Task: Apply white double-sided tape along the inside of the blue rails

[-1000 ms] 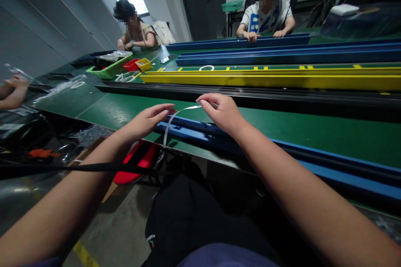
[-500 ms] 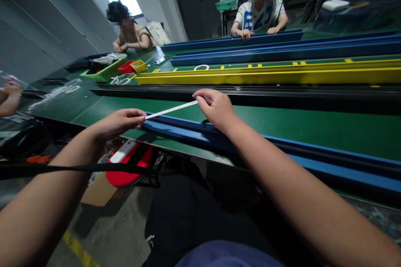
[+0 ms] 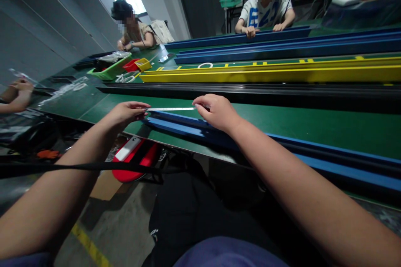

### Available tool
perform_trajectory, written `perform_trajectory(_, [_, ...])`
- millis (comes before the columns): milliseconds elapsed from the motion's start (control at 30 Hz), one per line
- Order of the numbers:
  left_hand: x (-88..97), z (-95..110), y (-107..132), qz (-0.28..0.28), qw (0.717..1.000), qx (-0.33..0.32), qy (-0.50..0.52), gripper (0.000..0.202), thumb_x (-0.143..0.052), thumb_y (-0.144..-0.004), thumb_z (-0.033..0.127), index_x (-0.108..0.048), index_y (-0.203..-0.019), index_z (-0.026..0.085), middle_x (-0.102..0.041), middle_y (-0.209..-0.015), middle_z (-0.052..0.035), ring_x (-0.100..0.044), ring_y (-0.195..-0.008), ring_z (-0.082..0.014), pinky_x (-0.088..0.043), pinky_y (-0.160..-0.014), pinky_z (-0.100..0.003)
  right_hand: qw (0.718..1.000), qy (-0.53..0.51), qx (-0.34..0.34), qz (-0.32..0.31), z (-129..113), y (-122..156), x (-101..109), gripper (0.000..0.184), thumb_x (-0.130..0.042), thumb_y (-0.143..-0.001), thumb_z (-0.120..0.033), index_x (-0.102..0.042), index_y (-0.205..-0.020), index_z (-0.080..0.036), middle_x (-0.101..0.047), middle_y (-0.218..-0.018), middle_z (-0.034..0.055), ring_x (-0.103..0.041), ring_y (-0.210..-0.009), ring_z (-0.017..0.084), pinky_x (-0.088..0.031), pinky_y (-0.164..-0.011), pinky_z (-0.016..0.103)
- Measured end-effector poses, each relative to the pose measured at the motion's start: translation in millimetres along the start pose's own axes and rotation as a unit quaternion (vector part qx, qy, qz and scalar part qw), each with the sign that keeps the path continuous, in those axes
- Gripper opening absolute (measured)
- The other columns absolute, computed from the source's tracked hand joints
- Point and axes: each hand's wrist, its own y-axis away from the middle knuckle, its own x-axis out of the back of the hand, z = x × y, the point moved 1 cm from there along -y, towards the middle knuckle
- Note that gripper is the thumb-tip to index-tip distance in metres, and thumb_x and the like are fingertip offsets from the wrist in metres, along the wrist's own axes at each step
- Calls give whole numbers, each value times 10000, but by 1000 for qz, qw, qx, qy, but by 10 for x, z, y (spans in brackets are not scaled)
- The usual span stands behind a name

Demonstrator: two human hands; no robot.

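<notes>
A thin white strip (image 3: 171, 109) is stretched flat between my two hands, just above the green table (image 3: 313, 127). My left hand (image 3: 127, 112) pinches its left end. My right hand (image 3: 216, 110) pinches its right end with the fingers curled. Right below the strip runs a long blue rail (image 3: 188, 127) along the table's near edge.
A black rail (image 3: 282, 91), a yellow rail (image 3: 282, 75) and further blue rails (image 3: 282, 48) cross the table. Green, red and yellow bins (image 3: 125, 66) stand at the far left. Two people sit across the table; another person's hands (image 3: 17, 91) are at left. A red object (image 3: 134, 160) lies below the edge.
The strip hung curved from my right hand; my left hand took its free end and pulled it straight. Both hands then lowered it until it lies level above the blue rail.
</notes>
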Motion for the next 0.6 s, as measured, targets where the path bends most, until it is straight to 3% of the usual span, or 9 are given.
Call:
perform_trajectory(100, [49, -48, -53, -6, 998, 48, -45, 753, -899, -687, 532, -717, -1227, 39, -751, -830, -72, -644, -732, -175, -531, -710, -316, 999, 22, 9, -26, -45, 13, 10, 223, -593, -1065, -273, -783, -1161, -209, -727, -1080, 32, -647, -967, 173, -420, -837, 263])
perform_trajectory(233, [93, -75, -86, 8, 989, 50, -139, 662, -931, -573, 534, -777, -1046, 99, -780, -893, -89, -669, -794, -202, -524, -776, -309, 992, 68, 49, -92, -105, 27, 1, 194, -603, -1048, -263, -782, -1118, -232, -702, -1030, 13, -612, -881, 151, -340, -717, 259])
perform_trajectory(433, [-14, -75, -149, 21, 959, 23, -282, 284, -840, -637, 431, -790, -824, 222, -791, -864, -54, -725, -880, -277, -514, -811, -323, 966, 132, 102, -198, -184, 53, -41, 201, -585, -1054, -281, -774, -1098, -228, -689, -1040, 26, -603, -855, 146, -249, -643, 289])
perform_trajectory(600, [-138, -133, -192, 25, 934, -3, -358, 235, -786, -714, 395, -778, -872, 220, -799, -919, -73, -738, -908, -295, -515, -789, -343, 947, 189, 102, -238, -242, 63, -69, 236, -556, -1060, -306, -778, -1075, -231, -699, -1063, 31, -628, -854, 156, -217, -616, 303])
